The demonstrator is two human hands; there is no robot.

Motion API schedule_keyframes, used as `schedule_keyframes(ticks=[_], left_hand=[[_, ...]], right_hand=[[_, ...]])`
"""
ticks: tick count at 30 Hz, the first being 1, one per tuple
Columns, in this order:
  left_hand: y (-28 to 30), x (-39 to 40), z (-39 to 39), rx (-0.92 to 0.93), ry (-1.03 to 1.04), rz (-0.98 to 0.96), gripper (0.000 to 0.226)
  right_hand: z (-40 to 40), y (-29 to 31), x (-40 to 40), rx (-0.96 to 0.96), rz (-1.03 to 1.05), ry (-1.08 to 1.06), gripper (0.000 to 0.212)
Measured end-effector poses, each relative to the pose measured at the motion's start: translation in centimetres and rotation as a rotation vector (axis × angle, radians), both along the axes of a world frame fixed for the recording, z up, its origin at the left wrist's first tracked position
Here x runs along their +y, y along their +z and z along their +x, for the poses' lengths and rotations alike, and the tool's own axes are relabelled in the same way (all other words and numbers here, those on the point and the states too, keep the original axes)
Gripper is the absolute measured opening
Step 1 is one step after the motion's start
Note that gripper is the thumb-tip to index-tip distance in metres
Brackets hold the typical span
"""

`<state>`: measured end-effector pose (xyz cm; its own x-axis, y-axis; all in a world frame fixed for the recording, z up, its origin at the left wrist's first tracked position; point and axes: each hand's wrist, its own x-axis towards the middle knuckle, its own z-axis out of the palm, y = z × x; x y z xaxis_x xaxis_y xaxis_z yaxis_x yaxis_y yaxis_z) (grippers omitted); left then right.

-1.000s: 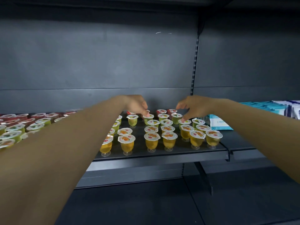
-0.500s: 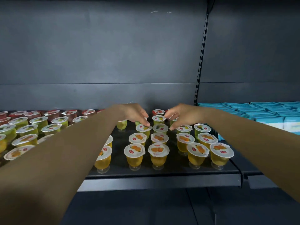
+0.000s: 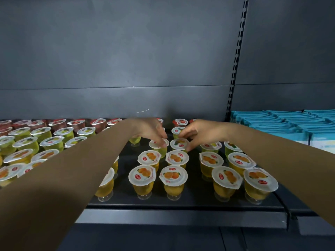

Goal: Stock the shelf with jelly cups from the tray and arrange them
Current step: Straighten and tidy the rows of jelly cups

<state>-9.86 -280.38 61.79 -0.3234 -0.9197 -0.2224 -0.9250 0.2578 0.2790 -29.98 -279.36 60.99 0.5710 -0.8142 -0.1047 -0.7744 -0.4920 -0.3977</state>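
Shelf [image 3: 181, 215], dark metal, carries upright jelly cups [image 3: 173, 180] in rows, foil lids up, long axes vertical. We see both forearms reach forward over them, wrists bent down. The left hand [image 3: 150, 130] pinches the lid rim of one green cup [image 3: 158, 144]; the right hand [image 3: 199, 133] pinches its neighbour [image 3: 179, 144]. Blue packets [image 3: 290, 124] lie stacked at right.
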Motion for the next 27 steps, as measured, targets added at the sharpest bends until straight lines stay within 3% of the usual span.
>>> schedule_keyframes(ticks=[16, 27], left_hand=[[-0.2, 0.0, 4.2, -0.085, 0.025, -0.128, 0.042], [-0.6, -0.9, 8.4, -0.083, 0.047, -0.115, 0.041]], right_hand=[[3.2, 0.2, -1.1, 0.08, -0.068, -0.057, 0.05], [7.4, -0.1, -1.3, 0.049, -0.109, -0.089, 0.047]])
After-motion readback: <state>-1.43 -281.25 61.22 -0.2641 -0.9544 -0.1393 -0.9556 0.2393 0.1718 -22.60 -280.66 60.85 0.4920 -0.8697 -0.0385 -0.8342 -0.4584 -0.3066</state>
